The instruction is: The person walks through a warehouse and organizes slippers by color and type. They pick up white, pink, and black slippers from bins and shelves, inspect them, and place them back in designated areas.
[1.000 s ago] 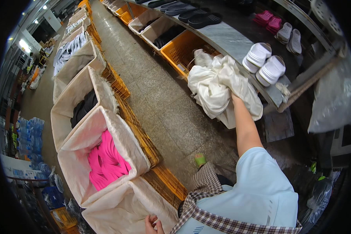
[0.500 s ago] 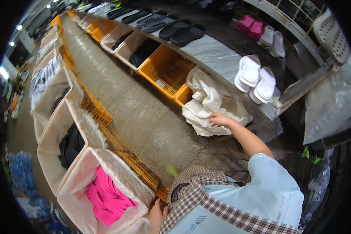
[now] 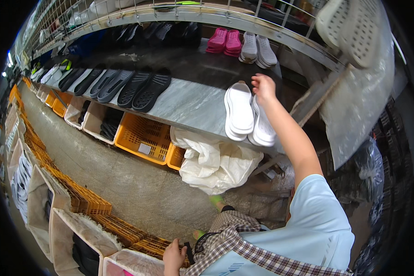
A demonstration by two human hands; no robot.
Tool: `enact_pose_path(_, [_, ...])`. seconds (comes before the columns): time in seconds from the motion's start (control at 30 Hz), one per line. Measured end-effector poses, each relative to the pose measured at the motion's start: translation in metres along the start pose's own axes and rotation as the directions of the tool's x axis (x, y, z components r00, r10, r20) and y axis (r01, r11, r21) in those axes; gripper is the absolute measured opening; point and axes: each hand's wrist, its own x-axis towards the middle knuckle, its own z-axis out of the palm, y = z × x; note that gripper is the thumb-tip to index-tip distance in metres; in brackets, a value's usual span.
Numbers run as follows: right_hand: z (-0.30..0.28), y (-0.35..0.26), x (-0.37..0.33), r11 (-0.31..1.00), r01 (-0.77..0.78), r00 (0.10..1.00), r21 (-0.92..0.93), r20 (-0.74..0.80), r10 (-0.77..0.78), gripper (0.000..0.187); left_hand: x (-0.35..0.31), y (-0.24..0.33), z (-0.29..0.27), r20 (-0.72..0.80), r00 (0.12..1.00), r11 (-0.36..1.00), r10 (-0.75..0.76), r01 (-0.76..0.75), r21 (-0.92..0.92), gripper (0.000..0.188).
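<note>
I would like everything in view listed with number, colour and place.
white soles: two stacks, white, table edge
pink soles: two stacks, pink, table back
pale soles: several, whitish, beside pink
dark soles: several, black, grey, table left
hanging soles: two, cream, upper right
table: one, grey, centre
sack: one, white, below table
crates: several, orange, below table, left
bins: several, cream, lower left
plastic: two pieces, clear, right
right grip: one, bare, near white soles
left grip: one, bare, bottom

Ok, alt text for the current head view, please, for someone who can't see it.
The person's right hand is near the far end of white soles on a grey shelf; the left hand is low, near a lined basket. Dark soles lie farther left; a white sack and yellow crate sit below.
</note>
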Motion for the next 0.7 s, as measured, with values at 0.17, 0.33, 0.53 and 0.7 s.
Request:
enact_pose_path(0.17, [-0.070,0.059,0.171,0.983,-0.142,0.933,-0.120,-0.346,0.093,0.020,0.107,0.018,0.064,0.251,0.945,0.863,-0.211,0.301,-0.406,0.062])
enact_pose_path(0.33, [-0.173,0.118,0.352,0.910,-0.081,0.954,-0.405,-0.296,-0.046,0.037,0.242,0.031,0.156,0.386,0.836,0.277,-0.390,0.507,-0.816,0.087])
enact_pose_path(0.53, [-0.185,0.093,0.403,0.878,-0.169,0.966,-0.448,-0.251,0.057,0.051,0.391,0.131,0.189,0.454,0.884,-0.494,-0.107,0.349,-0.796,0.076])
enact_pose_path(0.7, [-0.156,0.083,0.388,0.898,-0.273,0.945,-0.346,-0.270,0.183,0.048,0.476,0.194,0.145,0.143,0.959,-0.602,0.243,0.265,-0.753,0.051])
